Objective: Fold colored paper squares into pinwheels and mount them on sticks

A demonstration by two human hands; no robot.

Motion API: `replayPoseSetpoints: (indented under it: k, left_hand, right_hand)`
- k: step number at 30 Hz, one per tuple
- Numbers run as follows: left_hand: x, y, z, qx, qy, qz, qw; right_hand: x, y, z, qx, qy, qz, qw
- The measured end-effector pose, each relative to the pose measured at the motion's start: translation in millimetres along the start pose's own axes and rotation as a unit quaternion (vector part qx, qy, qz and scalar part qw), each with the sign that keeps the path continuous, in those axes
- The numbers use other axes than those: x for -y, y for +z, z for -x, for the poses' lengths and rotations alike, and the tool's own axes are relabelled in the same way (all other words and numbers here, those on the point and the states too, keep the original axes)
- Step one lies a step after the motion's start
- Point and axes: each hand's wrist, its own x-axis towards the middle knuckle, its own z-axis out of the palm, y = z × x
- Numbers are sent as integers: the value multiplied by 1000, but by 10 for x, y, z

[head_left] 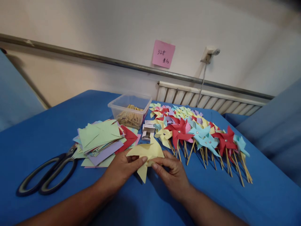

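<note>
Both hands hold one yellow cut paper square (146, 153) just above the blue tablecloth (47, 138). My left hand (122, 171) pinches its left side with thumb and fingers. My right hand (171, 172) grips its right side, with the fingertips meeting near the paper's middle. Some corners of the paper are folded up and one point hangs down between the hands. A stack of cut coloured paper squares (103, 141) lies just beyond my left hand.
Several finished paper pinwheels on wooden sticks (199, 135) lie in rows at the right. A clear plastic tub of wooden sticks (129, 110) stands behind. A small box of pins (148, 131) sits by the stack. Large black scissors (49, 174) lie at the left.
</note>
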Motion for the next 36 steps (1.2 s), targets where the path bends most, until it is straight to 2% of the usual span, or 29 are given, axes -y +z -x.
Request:
replayPoseSetpoints:
  k: [5, 11, 18, 23, 36]
  left_hand:
    - [-1, 1, -6, 9, -5, 4, 1000]
    - [-5, 37, 25, -23, 8, -29, 999]
    - [66, -22, -52, -1, -10, -36, 999]
    - [124, -77, -102, 7, 11, -38, 999]
    - [95, -32, -68, 4, 13, -38, 999]
  right_hand:
    - [8, 10, 13, -6, 17, 8, 1000]
    - [-14, 40, 0, -13, 15, 7, 1000]
    - [-31, 102, -27, -66, 44, 19, 997]
    - [-90, 140, -38, -70, 59, 7, 996]
    - [-102, 167, -44, -84, 52, -18, 995]
